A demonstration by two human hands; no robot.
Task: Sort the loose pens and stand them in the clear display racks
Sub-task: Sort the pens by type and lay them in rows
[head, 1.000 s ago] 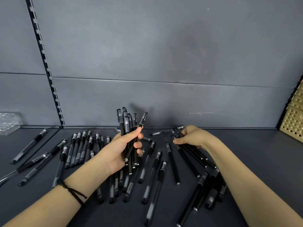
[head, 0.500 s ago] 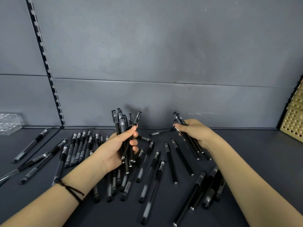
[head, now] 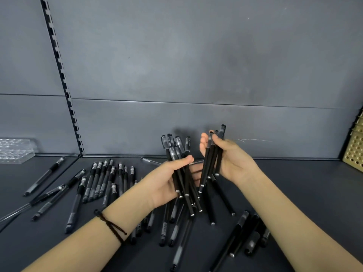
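Judging by the shelf (head: pixel 304 193), gathering is under way and racking is not yet begun: 1 clear rack (head: pixel 15 150) is seen at far left, with no pens visibly stood in it. A bundle of about 7 pens (head: pixel 174 150) is gripped upright by the left hand (head: pixel 167 179), 3 pens (head: pixel 211 165) by the right hand (head: pixel 229 160) (just beside it); roughly 30 loose pens (head: pixel 98 179) are left lying.

Black pens (head: pixel 97 180) lie scattered on the shelf (head: pixel 304 185), clear rack (head: pixel 15 150) far left.
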